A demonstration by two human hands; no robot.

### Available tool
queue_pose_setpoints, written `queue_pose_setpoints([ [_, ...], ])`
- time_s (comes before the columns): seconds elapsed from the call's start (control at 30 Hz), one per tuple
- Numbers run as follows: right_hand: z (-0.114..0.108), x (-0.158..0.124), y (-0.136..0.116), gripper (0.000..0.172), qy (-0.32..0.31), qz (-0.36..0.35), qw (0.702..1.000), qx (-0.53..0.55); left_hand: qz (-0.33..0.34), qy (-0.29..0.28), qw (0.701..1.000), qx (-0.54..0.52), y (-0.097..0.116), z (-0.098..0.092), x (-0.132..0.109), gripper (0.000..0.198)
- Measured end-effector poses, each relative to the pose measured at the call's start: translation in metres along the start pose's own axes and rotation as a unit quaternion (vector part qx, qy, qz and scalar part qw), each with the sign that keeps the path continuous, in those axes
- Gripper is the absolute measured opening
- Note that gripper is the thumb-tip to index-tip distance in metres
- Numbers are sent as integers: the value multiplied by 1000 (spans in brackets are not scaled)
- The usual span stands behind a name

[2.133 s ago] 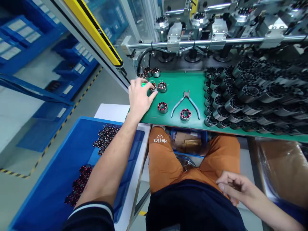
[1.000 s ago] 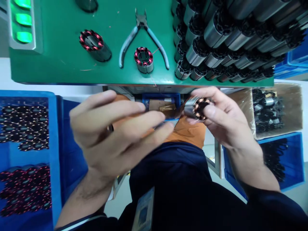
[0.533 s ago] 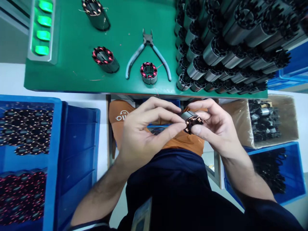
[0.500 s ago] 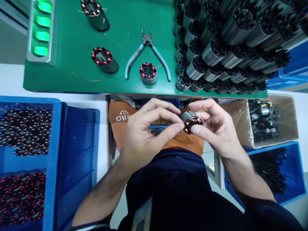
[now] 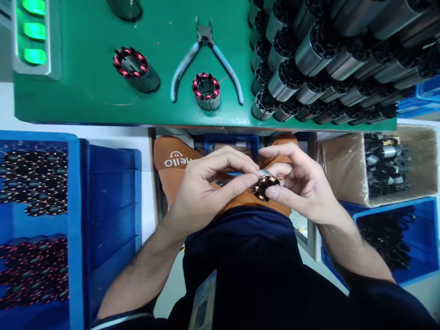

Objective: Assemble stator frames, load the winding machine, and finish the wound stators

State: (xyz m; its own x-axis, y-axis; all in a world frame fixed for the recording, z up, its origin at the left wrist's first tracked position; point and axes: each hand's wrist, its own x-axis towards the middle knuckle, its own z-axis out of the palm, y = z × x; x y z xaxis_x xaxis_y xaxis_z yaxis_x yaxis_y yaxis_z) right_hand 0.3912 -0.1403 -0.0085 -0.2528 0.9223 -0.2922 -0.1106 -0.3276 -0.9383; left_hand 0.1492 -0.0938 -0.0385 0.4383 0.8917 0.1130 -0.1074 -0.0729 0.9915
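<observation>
Above my lap, a small motor stator (image 5: 264,185) with copper-coloured windings is pinched between both hands. My left hand (image 5: 220,183) grips its left side with thumb and fingertips. On its right, my right hand (image 5: 299,181) has the thumb across the wound end and the fingers behind. A stator with red windings (image 5: 206,91) stands near the bench edge, between the spread handles of a pair of side cutters (image 5: 205,39). From it a thin red wire trails down toward my hands. Farther left on the green bench (image 5: 89,101) is a taller red-wound stator (image 5: 137,71).
Rows of stacked stators (image 5: 285,80) fill the bench's right side. At left a blue crate (image 5: 74,183) holds copper-wound and red-wound stators. To the right are a lined cardboard box (image 5: 347,169) of parts and a blue bin (image 5: 422,238) of black pieces. Green lights (image 5: 34,31) glow at upper left.
The held stator has shifted slightly left and down and is turned so its wound end shows more openly. Both hands still grip it. The bench sits higher in view.
</observation>
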Motion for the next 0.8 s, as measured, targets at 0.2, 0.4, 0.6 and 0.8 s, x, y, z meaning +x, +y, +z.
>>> queue_pose_setpoints([
  [0.2, -6, -7, 0, 60, 54, -42, 998, -15, -94, 7, 995, -35, -47, -7, -16, 24],
  [0.4, 0, -4, 4, 71, 37, -20, 999, -33, 137, 22, 983, 122, -26, -7, -21, 88],
  [0.6, 2, 1, 5, 61, -3, -91, 991, -94, 180, 7, 967, 181, -3, 5, -20, 68],
  [0.8, -4, 0, 5, 10, 102, -237, 944, -206, 205, 37, 943, 261, -1, 6, -21, 42],
])
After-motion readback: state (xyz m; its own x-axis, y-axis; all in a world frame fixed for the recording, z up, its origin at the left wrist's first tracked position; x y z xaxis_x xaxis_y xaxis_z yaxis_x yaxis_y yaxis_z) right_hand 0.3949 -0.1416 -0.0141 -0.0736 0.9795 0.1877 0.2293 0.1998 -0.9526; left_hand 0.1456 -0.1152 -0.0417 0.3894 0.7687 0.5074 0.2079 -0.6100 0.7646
